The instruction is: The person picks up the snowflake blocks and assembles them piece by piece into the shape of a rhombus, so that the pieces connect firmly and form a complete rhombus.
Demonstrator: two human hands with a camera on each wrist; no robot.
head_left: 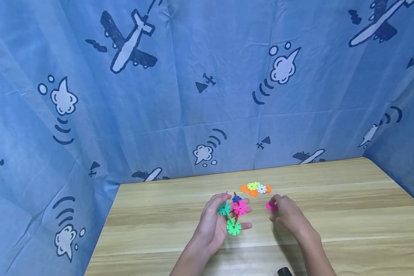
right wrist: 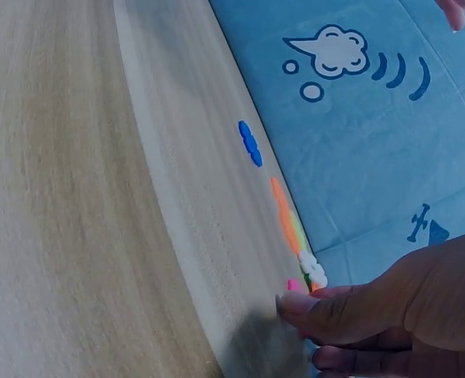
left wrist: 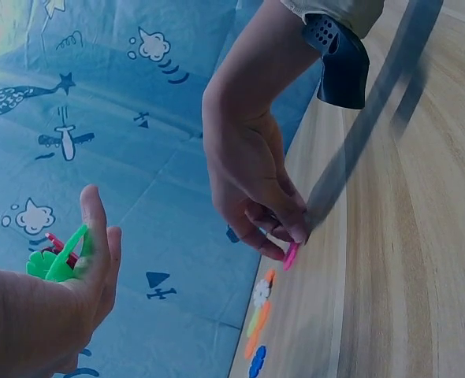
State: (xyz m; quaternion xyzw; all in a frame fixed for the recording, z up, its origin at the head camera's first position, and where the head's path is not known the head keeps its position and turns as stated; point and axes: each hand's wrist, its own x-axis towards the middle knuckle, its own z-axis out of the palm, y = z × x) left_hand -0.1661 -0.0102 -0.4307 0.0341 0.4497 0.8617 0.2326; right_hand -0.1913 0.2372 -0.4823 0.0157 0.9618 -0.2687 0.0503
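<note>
My left hand (head_left: 212, 224) is palm up and holds a linked cluster of notched plastic discs, its thumb bent over the cluster and some fingers stretched out beneath. In that cluster are a teal disc (head_left: 224, 209), a pink disc (head_left: 240, 207), a bright green disc (head_left: 233, 227), and red and brown ones seen edge-on. To the right, my right hand (head_left: 289, 214) pinches a loose pink disc (head_left: 270, 206) between thumb and fingers, low over the table. The left wrist view shows this pink disc (left wrist: 291, 256) tilted at the fingertips.
Behind the hands, several orange, yellow and white discs (head_left: 253, 186) lie grouped on the wooden table (head_left: 151, 222). A blue disc (right wrist: 250, 143) lies apart from them. A blue printed curtain (head_left: 227, 96) borders the table's back. A black object (head_left: 284, 271) shows at the bottom edge.
</note>
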